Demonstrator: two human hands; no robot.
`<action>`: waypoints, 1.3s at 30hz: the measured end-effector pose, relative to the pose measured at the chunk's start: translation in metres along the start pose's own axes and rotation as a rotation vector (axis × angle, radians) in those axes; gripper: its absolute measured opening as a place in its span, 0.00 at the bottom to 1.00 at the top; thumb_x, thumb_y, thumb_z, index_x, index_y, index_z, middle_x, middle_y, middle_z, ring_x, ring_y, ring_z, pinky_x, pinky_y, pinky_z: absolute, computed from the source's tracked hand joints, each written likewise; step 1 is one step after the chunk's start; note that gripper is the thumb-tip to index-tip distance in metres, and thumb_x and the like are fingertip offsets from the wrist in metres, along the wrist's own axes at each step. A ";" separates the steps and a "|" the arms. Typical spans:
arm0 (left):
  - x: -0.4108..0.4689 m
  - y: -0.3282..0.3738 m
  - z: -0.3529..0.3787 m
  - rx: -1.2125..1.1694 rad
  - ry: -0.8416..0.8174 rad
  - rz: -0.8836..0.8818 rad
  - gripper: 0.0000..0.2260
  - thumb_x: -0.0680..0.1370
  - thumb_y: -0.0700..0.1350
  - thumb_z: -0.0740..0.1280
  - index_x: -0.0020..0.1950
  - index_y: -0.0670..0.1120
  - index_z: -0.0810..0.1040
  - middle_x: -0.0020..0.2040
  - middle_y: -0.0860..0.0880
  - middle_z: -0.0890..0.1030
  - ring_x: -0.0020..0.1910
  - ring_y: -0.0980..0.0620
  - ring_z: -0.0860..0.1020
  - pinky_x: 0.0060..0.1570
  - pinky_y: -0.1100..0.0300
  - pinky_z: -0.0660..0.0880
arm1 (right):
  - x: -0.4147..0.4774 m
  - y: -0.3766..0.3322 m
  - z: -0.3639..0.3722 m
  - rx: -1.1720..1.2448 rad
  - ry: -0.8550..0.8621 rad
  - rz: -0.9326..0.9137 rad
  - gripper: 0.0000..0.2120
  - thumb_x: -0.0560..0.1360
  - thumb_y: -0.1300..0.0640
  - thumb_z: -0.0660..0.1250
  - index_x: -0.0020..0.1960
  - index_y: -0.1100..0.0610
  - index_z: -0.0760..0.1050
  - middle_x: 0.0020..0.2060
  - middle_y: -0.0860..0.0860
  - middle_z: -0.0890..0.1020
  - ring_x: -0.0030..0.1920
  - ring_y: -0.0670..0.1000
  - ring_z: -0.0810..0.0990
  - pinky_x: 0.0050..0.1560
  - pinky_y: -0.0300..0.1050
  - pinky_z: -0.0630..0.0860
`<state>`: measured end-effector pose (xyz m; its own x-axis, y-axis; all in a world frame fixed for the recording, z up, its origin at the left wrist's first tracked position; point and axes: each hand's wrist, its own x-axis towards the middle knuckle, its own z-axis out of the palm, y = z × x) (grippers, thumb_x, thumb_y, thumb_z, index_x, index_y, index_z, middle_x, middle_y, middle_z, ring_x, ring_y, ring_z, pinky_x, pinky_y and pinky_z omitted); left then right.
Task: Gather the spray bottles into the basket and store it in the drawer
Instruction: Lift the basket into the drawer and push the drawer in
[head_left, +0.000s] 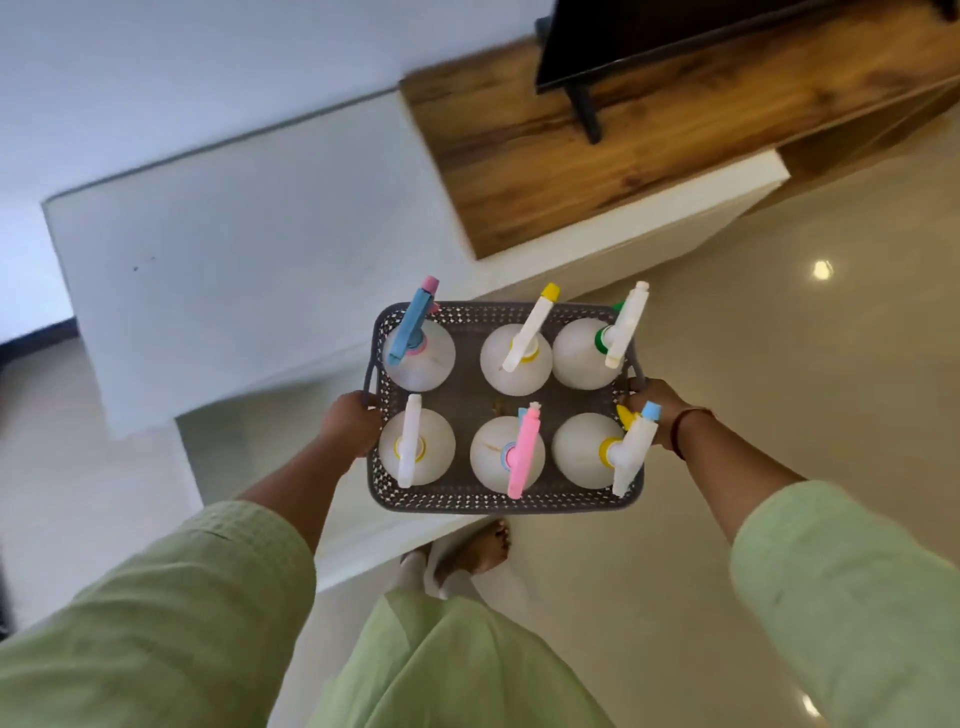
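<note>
A grey perforated basket is held in the air in front of me, above the floor. Several white spray bottles stand upright in it in two rows, among them one with a blue trigger at the far left and one with a pink trigger in the near middle. My left hand grips the basket's left handle. My right hand grips the right handle, partly hidden behind a bottle's spray head. No drawer is visible as such.
A white stepped ledge runs beside and under the basket. Behind it stands a wooden cabinet with a white front, carrying a dark screen on a stand. Glossy beige floor lies to the right. My bare foot is below the basket.
</note>
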<state>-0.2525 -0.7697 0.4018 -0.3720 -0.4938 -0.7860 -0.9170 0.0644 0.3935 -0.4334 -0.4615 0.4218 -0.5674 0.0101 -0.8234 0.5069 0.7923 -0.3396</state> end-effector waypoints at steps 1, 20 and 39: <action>-0.003 -0.013 -0.005 -0.024 0.007 -0.014 0.12 0.77 0.38 0.60 0.59 0.41 0.78 0.45 0.39 0.80 0.41 0.40 0.79 0.48 0.46 0.80 | 0.000 -0.006 0.009 -0.025 -0.003 -0.010 0.05 0.77 0.66 0.60 0.44 0.63 0.73 0.37 0.60 0.75 0.32 0.53 0.72 0.25 0.39 0.69; 0.041 -0.170 -0.073 -0.095 0.145 -0.192 0.15 0.78 0.39 0.58 0.63 0.41 0.77 0.54 0.36 0.81 0.53 0.35 0.79 0.56 0.44 0.77 | 0.040 -0.075 0.196 -0.300 -0.037 -0.103 0.13 0.77 0.62 0.60 0.59 0.61 0.77 0.54 0.62 0.81 0.55 0.60 0.79 0.46 0.40 0.68; 0.143 -0.245 -0.034 -0.155 0.208 -0.305 0.15 0.80 0.41 0.58 0.65 0.42 0.74 0.54 0.36 0.81 0.51 0.35 0.79 0.55 0.45 0.77 | 0.158 -0.065 0.301 -0.549 -0.046 -0.206 0.13 0.78 0.62 0.58 0.59 0.63 0.75 0.57 0.65 0.79 0.56 0.63 0.77 0.45 0.40 0.63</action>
<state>-0.0761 -0.8862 0.2090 -0.0339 -0.6362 -0.7708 -0.9426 -0.2360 0.2362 -0.3603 -0.6953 0.1769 -0.5834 -0.1940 -0.7887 -0.0275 0.9752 -0.2195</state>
